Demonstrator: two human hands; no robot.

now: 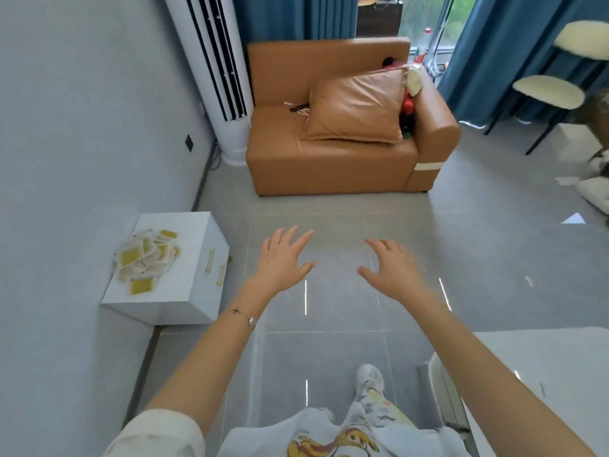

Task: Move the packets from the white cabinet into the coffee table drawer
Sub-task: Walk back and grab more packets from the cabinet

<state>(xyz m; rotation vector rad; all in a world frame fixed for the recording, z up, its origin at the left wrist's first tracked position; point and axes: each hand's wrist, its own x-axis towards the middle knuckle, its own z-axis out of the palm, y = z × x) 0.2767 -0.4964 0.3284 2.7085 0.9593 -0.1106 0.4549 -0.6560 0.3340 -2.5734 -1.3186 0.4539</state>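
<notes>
Hovering palms-down over the floor: left hand and right hand, fingers spread wide, holding nothing. Packets piled atop white cabinet, left.

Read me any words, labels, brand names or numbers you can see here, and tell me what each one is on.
No text can be read in this view.
Packets on the white cabinet: yellow faces, any print too blurred to read.
Shirt graphic: a yellow and orange picture, no legible letters.
Standing air conditioner: no brand or number visible.
</notes>
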